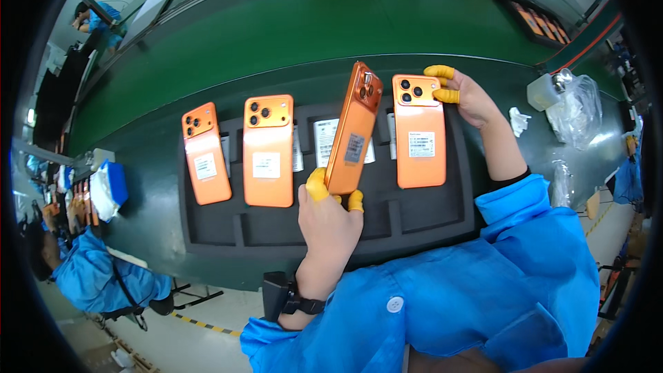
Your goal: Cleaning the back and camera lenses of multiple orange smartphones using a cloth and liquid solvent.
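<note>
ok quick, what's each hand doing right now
left hand: closed on the lower end of a tilted orange phone
right hand: fingertips pinching the top corner of another orange phone lying in the black tray

- this is a factory floor, an assembly line for phones.
- a long green conveyor belt runs along the dark green bench.
- a black foam tray with moulded slots carries identical orange phones laid face down in a row.
- the person wears a blue work coat and yellow finger covers.
- another worker in the same blue coat sits at the left; a third is far along the line.
- a second tray of phones lies across the belt.
- yellow and black striped tape marks the floor.
</note>
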